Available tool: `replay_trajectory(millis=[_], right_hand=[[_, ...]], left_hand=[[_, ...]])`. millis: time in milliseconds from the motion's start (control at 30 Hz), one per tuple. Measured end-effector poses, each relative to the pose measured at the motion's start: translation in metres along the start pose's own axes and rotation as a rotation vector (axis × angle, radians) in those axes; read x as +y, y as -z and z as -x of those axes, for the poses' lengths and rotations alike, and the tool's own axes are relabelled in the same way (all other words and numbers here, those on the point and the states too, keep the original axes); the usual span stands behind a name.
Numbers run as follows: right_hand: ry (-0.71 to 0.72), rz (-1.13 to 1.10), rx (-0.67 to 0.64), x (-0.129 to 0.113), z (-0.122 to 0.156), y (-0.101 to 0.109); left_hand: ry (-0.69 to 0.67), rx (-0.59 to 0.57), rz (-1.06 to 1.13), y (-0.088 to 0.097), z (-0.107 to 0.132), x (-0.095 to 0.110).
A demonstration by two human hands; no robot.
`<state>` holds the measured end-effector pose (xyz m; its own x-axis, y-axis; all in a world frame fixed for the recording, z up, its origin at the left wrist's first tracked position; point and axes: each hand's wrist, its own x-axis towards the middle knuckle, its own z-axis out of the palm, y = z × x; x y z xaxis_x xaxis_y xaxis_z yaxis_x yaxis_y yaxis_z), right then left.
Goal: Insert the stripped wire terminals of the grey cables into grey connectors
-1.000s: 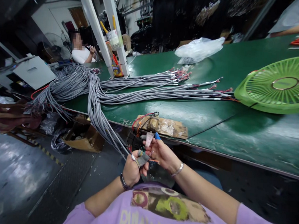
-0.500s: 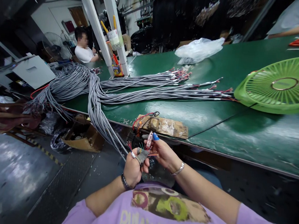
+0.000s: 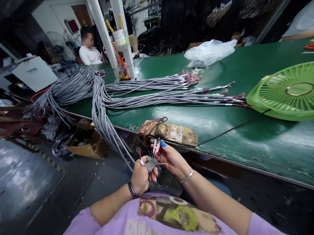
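My left hand (image 3: 141, 176) is closed round the end of a grey cable (image 3: 122, 151), whose stripped coloured wires (image 3: 143, 153) fan out above the thumb. My right hand (image 3: 171, 159) is pinched on a small translucent connector (image 3: 156, 145) with red marks, held right beside those wire ends. A blue cap covers one right fingertip. Both hands hover just in front of the green table's (image 3: 226, 126) near edge.
A thick bundle of grey cables (image 3: 148, 93) lies across the table and hangs over its left edge. A taped fixture (image 3: 172, 132) sits at the near edge, with a green fan grille (image 3: 290, 89) and plastic bag (image 3: 208, 51) beyond. A person (image 3: 89, 52) sits far left.
My right hand has brought the connector down and closer to the wire ends. My left hand has kept its grip and shifted slightly up.
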<state>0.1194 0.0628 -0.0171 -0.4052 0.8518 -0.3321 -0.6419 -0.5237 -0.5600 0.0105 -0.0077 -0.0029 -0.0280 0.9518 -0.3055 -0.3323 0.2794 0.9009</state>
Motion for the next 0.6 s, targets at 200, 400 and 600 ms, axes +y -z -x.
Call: replay_trajectory(millis=[200, 400, 600], right_hand=[[-0.075, -0.037, -0.094, -0.001, 0.005, 0.000], [-0.042, 0.042, -0.086, -0.003, 0.008, -0.001], [0.077, 0.119, -0.050, 0.001, 0.008, -0.001]], left_hand=[[-0.009, 0.009, 0.014, 0.004, 0.007, 0.003], [-0.033, 0.044, 0.044, 0.005, 0.016, 0.007], [-0.046, 0.067, 0.099, 0.000, 0.009, 0.010]])
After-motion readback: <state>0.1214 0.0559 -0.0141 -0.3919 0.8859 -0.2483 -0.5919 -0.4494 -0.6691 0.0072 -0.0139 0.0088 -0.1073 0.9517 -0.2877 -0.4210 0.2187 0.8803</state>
